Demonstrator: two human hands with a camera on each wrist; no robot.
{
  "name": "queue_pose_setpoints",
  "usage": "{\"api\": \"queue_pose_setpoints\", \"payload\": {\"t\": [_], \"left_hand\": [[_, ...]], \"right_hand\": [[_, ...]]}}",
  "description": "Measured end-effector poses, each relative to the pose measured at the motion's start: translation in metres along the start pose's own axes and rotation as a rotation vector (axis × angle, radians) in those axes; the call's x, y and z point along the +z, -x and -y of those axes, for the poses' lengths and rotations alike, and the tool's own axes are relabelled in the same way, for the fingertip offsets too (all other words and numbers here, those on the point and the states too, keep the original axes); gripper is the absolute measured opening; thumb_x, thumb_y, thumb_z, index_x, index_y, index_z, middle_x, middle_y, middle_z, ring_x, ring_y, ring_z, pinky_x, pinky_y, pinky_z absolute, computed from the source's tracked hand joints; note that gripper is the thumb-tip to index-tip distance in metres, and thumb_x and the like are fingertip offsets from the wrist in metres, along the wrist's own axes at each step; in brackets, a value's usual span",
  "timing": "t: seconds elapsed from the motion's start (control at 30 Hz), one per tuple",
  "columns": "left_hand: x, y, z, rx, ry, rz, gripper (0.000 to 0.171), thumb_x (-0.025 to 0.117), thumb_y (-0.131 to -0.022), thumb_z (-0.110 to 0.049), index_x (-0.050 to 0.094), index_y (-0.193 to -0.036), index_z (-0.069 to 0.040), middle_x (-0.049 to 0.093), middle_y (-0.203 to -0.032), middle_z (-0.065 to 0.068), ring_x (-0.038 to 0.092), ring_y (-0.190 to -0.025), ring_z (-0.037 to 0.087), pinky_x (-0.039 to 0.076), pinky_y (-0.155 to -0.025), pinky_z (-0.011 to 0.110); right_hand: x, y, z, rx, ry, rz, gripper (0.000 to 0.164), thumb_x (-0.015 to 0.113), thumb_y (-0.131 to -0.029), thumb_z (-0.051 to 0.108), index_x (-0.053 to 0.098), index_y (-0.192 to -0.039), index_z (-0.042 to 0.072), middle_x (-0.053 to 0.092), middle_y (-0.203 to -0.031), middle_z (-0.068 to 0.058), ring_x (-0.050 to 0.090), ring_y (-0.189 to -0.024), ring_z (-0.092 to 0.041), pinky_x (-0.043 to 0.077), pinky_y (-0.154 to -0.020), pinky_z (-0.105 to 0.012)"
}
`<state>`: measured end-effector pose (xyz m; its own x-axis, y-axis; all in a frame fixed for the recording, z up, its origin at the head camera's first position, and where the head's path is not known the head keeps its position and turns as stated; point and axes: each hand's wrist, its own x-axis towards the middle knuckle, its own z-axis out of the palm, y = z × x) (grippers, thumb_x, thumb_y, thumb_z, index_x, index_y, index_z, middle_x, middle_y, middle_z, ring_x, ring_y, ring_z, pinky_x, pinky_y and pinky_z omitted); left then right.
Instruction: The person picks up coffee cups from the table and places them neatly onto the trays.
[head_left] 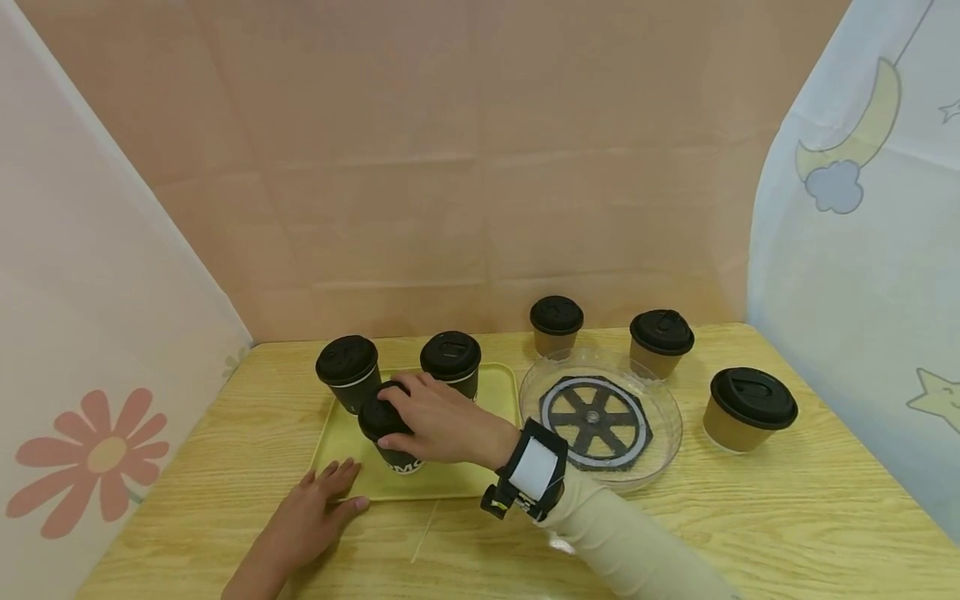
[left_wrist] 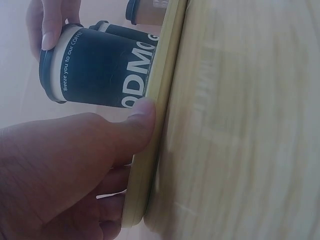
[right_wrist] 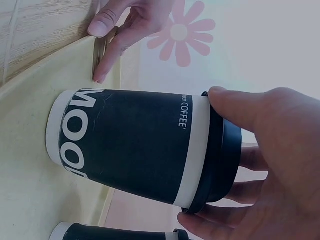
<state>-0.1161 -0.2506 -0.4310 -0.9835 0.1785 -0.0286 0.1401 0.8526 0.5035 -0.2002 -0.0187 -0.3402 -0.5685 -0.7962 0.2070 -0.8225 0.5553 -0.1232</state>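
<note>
A black paper coffee cup (right_wrist: 135, 145) with a black lid and white lettering stands on the yellow tray (head_left: 495, 392). From above, my right hand (head_left: 442, 425) grips this cup by its lid, thumb on one side and fingers on the other. My left hand (head_left: 311, 517) holds the tray's near left corner, its thumb (left_wrist: 142, 117) on the front edge and its fingers at the left side. Two more black lidded cups are behind the gripped one, a left cup (head_left: 351, 375) and a right cup (head_left: 452, 358).
Right of the tray is a round clear plastic dish (head_left: 677, 433) with a dark spoked disc (head_left: 592, 417). Around its far and right sides stand brown lidded cups: one behind (head_left: 557, 325), another (head_left: 660, 343) and a wider one (head_left: 746, 408). Cloth hangings surround the wooden table (head_left: 810, 517).
</note>
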Motion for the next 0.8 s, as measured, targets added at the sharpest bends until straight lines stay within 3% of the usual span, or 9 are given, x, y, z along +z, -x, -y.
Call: {"api": "queue_pose_setpoints", "payload": {"t": [0.8], "left_hand": [[-0.0010, 0.0003, -0.0005, -0.003, 0.017, 0.004, 0.063, 0.063, -0.091, -0.044, 0.054, -0.138, -0.002, 0.051, -0.144, 0.019, 0.042, -0.137, 0.044, 0.024, -0.112, 0.067]], "right_hand": [[0.0000, -0.0012, 0.0073, 0.047, 0.010, 0.021, 0.059, 0.061, -0.092, 0.051, 0.050, -0.138, 0.016, 0.050, -0.141, -0.006, 0.056, -0.123, -0.024, 0.052, -0.100, -0.036]]}}
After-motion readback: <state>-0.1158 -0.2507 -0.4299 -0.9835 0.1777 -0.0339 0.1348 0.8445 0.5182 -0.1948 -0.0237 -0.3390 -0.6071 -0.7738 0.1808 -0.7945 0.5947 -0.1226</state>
